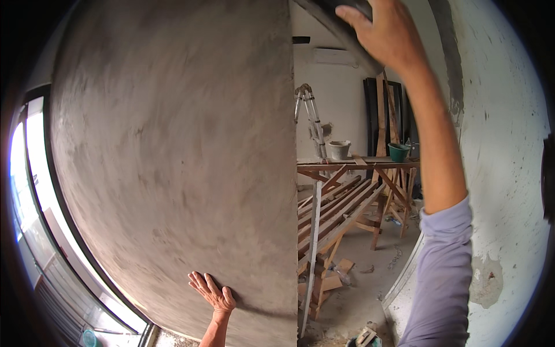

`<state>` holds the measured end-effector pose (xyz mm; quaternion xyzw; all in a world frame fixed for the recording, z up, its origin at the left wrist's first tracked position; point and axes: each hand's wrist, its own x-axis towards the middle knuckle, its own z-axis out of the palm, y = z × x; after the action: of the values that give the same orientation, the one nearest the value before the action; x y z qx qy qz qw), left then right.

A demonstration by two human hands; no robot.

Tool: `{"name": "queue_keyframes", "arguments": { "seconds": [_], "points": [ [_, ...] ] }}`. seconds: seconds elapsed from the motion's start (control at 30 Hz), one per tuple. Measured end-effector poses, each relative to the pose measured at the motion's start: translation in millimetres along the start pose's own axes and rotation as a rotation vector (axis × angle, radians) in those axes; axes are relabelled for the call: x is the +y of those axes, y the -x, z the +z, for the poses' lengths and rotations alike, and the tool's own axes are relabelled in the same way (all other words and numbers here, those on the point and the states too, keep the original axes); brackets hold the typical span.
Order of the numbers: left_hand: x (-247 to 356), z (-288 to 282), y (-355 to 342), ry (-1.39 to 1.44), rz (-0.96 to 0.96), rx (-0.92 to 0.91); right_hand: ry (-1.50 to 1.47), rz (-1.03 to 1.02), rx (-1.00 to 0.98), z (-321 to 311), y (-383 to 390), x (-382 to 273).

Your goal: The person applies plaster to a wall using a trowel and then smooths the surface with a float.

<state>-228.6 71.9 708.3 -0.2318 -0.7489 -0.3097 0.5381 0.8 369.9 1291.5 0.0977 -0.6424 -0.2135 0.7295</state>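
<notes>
A grey, freshly plastered wall (179, 162) with smeared trowel marks fills the left and middle of the view. My left hand (215, 294) is open, its palm and spread fingers laid against the lower part of this wall. High at the top edge, my right hand (390, 37) is closed round a plastering trowel (338, 32). The trowel's long dark blade slants just past the wall's right edge. Part of the tool and some of my fingers lie beyond the top of the picture.
Beyond the wall's edge, a wooden trestle scaffold (358, 165) carries a grey bucket (339, 150) and a green bucket (399, 152). Behind stands a folding ladder (311, 118). Debris litters the floor (381, 272). A white wall (509, 173) rises at right, a window (43, 191) at left.
</notes>
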Motion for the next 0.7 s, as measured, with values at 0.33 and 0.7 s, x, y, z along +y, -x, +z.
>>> {"name": "queue_keyframes", "arguments": {
  "seconds": [0.33, 0.7],
  "points": [
    [-10.3, 7.2, 10.2, 0.071, 0.015, 0.025, 0.081, -0.443, -0.200, 12.8, -3.2, -59.2],
    [-18.3, 13.0, 15.9, 0.173, 0.060, 0.012, 0.184, -0.208, -0.181, 5.4, -66.1, -43.2]
  ]
}}
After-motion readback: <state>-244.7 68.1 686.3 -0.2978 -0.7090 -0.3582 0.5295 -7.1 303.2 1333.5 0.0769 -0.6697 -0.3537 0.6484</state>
